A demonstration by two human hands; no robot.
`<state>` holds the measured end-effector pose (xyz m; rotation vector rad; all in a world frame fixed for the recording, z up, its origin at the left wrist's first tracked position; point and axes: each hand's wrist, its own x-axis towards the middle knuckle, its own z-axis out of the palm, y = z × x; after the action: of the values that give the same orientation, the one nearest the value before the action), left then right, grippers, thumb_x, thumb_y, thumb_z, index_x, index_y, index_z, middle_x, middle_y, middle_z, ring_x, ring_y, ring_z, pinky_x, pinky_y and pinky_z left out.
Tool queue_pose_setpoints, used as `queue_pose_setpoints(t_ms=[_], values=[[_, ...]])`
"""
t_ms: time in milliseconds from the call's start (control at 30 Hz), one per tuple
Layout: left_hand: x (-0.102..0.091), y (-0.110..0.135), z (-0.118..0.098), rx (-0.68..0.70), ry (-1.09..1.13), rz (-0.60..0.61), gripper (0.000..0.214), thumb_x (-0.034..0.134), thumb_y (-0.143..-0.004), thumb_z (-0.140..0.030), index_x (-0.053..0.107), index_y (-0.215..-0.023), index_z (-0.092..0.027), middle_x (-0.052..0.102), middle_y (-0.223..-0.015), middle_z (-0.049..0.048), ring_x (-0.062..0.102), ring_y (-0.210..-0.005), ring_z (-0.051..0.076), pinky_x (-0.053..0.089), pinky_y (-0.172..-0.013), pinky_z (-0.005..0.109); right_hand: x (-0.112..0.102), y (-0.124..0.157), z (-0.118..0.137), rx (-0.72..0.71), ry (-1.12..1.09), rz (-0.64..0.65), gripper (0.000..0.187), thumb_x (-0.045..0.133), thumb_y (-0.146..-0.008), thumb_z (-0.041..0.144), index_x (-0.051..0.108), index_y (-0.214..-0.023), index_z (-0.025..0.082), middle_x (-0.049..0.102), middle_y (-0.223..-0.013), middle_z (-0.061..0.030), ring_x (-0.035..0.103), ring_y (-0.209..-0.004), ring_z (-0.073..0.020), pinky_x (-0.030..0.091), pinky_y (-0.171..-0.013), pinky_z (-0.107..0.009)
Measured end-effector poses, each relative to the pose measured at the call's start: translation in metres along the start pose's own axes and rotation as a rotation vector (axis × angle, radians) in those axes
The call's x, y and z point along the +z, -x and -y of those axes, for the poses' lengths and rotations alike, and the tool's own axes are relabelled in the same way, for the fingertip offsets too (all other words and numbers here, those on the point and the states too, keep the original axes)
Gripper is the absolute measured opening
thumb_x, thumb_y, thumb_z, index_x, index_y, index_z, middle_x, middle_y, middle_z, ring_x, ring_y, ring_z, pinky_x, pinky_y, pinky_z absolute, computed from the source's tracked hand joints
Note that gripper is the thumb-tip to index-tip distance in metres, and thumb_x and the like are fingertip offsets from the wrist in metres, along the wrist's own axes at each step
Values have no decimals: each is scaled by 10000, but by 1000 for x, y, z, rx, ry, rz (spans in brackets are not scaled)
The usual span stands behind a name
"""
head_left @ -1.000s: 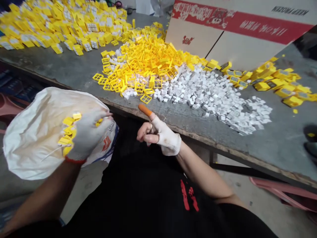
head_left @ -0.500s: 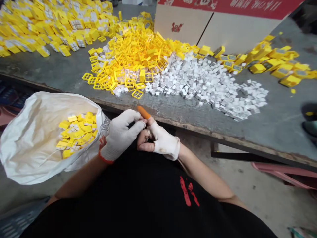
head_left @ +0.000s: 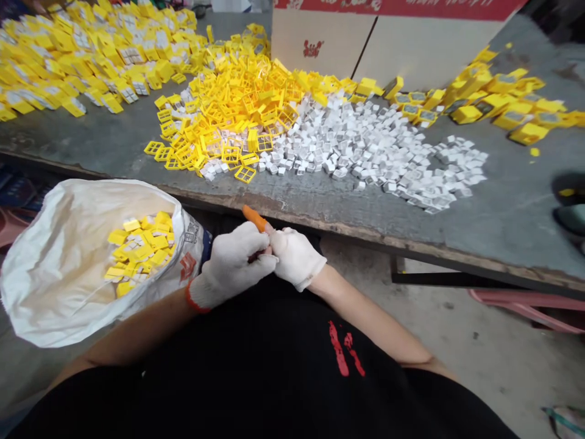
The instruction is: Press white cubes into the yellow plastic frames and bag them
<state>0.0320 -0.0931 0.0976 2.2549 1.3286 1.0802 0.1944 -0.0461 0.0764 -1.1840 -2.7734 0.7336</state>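
My left hand [head_left: 231,265], in a white knit glove with a red cuff, is closed round the fingers of my right hand [head_left: 297,256] in front of my lap. My right hand wears a cut-off white glove. Its index finger sticks out toward the table with an orange finger cot [head_left: 254,217] on it; its other fingers are covered by my left hand. A white sack [head_left: 55,286] stands open to the left, with yellow plastic pieces [head_left: 139,244] inside.
The grey table [head_left: 329,210] holds a heap of yellow grid frames [head_left: 237,116], a spread of small white squares [head_left: 379,152], and yellow blocks at far left [head_left: 68,55] and right [head_left: 503,103]. A cardboard box [head_left: 411,55] stands behind. A pink stool [head_left: 525,308] sits under the table.
My left hand left the sack, crossed to my right hand and closed over its fingers. The view tilted down slightly.
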Motion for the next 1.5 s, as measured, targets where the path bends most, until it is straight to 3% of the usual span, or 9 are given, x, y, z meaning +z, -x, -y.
queue_pose_setpoints(t_ms=[200,433,733,867,1100,1233,1333,1400,1500], values=[[1,-7,6,-175,49,79,166,618,-951,-194,620,-787,-220,688,-812,-5,644,-752,139,510,-712,263,-5,9,-4,93,252,-30,484,462,-1108,203,576,-1570,121,831,-1199,-184,773,-1100,-288,536,-916,-402],[-1,-6,11,-25,-180,-48,155,674,-992,-210,776,-1106,-183,801,-987,31,700,-783,155,537,-710,274,10,17,-9,75,354,-228,498,374,-1130,168,531,-1601,130,765,-1423,-213,712,-1063,-282,480,-889,-432],[6,-12,10,39,-411,-27,163,593,-981,-214,693,-852,-221,725,-822,24,667,-743,185,470,-663,303,17,21,-8,103,360,-273,498,412,-1134,197,486,-1623,143,733,-1497,-215,699,-1100,-288,473,-937,-445],[4,-14,3,3,-305,5,93,613,-917,-209,654,-834,-218,681,-787,-4,606,-681,149,457,-643,272,10,24,-3,135,323,-181,460,397,-1133,169,581,-1554,161,792,-1366,-188,713,-1091,-286,451,-939,-439],[10,-6,4,179,-304,200,107,621,-876,-178,670,-796,-230,651,-715,-10,578,-601,154,416,-563,274,6,14,-2,115,147,12,309,550,-1078,220,760,-1299,169,829,-1200,-157,769,-1133,-305,499,-980,-415],[18,1,23,220,-407,107,165,602,-960,-215,763,-926,-209,772,-839,55,719,-708,194,485,-588,287,17,6,-14,142,-87,62,307,653,-1017,235,779,-1296,204,842,-1244,-96,794,-1120,-283,564,-933,-351],[19,13,35,265,-382,50,268,570,-1012,-191,812,-1126,-190,842,-1013,99,813,-907,218,596,-731,284,8,-11,-38,158,-178,-73,419,674,-1014,230,732,-1429,217,822,-1328,-81,787,-1154,-261,582,-992,-345],[19,26,39,219,-246,45,308,572,-1013,-175,816,-1201,-193,853,-1060,97,828,-972,216,634,-806,284,-8,-33,-53,202,-106,-183,405,657,-1034,233,742,-1430,218,814,-1342,-98,768,-1199,-278,571,-1046,-385],[18,46,43,-122,64,4,277,604,-966,-170,839,-1104,-221,858,-1020,64,827,-929,195,653,-822,273,-32,-79,-64,261,53,-219,322,634,-1067,258,791,-1347,233,801,-1359,-116,724,-1294,-310,526,-1105,-436]])
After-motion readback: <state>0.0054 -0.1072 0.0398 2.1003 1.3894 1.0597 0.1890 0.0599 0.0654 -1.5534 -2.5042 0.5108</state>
